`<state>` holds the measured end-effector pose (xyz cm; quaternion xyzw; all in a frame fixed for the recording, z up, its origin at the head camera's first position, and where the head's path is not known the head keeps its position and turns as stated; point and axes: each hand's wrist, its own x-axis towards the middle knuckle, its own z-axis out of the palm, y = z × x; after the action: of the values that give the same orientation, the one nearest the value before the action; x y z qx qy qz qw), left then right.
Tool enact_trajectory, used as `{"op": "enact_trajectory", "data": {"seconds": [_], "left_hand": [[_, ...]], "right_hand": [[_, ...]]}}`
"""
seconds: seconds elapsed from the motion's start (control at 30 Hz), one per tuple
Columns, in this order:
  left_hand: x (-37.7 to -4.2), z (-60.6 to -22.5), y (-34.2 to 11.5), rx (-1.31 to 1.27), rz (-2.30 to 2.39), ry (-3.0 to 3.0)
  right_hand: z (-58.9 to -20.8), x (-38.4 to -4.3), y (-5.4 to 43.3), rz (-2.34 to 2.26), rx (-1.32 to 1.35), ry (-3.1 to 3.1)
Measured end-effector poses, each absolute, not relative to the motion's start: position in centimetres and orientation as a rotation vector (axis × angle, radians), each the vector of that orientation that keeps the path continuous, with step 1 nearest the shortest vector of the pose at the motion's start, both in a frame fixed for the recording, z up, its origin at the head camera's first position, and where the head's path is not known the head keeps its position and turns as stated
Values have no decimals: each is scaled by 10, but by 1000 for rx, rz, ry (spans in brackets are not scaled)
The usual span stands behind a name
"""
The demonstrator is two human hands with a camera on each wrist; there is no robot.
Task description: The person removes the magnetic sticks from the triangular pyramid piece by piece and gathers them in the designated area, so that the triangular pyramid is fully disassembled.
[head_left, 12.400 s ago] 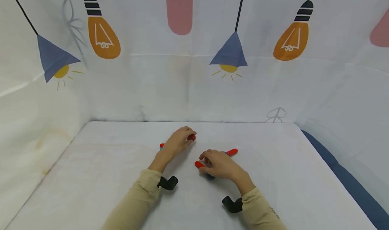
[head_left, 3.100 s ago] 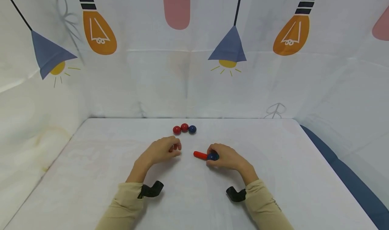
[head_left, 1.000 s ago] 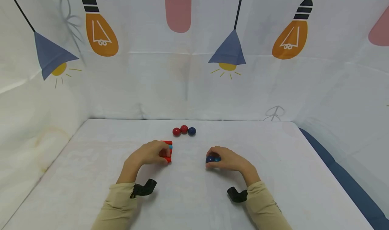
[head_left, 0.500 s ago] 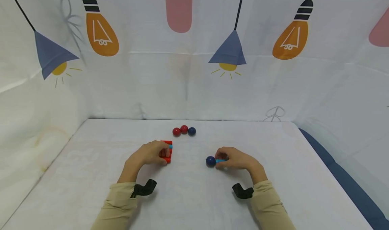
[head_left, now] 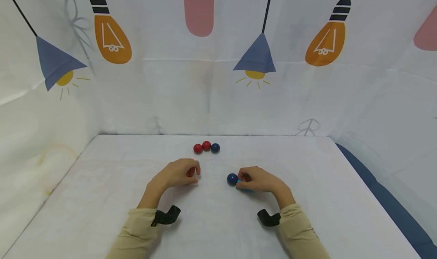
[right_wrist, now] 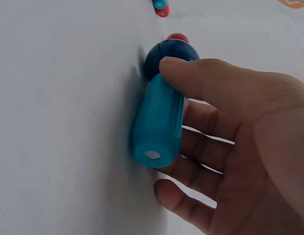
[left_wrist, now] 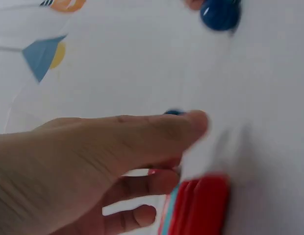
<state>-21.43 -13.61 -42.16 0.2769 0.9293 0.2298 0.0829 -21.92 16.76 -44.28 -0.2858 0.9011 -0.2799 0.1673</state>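
Observation:
My right hand (head_left: 260, 180) pinches a light blue magnetic rod (right_wrist: 159, 120), its thumb near the end where a dark blue ball (head_left: 232, 179) sits. In the right wrist view the rod's free end shows a small metal disc. The left hand (head_left: 179, 172) holds nothing; its fingers are loosely bent. Just past those fingers, in the left wrist view, lie red rods (left_wrist: 206, 205) side by side with a light blue rod (left_wrist: 170, 210). From the head view the left hand hides this group.
At the back of the white table (head_left: 119, 183), two red balls (head_left: 198, 149) and a dark blue ball (head_left: 215, 148) form a short row. A printed cloth wall (head_left: 164, 92) rises behind the table edge. Each wrist carries a black camera mount (head_left: 167, 216).
Over the last second my left hand has let go of the rods and moved slightly right. The right hand has shifted its grip from the ball to the light blue rod; both sit slightly further left.

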Motion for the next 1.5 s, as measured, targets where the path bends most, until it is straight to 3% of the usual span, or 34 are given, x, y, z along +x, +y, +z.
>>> {"op": "enact_trajectory", "data": {"seconds": [0.4, 0.77, 0.97, 1.5], "left_hand": [[-205, -448, -61, 1130, 766, 2863], [-209, -455, -50, 1164, 859, 2873], [-215, -458, -48, 1056, 850, 3020], [-265, -439, -32, 983, 771, 3079]], "right_hand": [[-450, -216, 154, -822, -824, 2587], [-454, -219, 154, -842, -841, 2607], [-456, -218, 155, -857, -829, 2585], [-458, -220, 154, -880, -783, 2568]]}}
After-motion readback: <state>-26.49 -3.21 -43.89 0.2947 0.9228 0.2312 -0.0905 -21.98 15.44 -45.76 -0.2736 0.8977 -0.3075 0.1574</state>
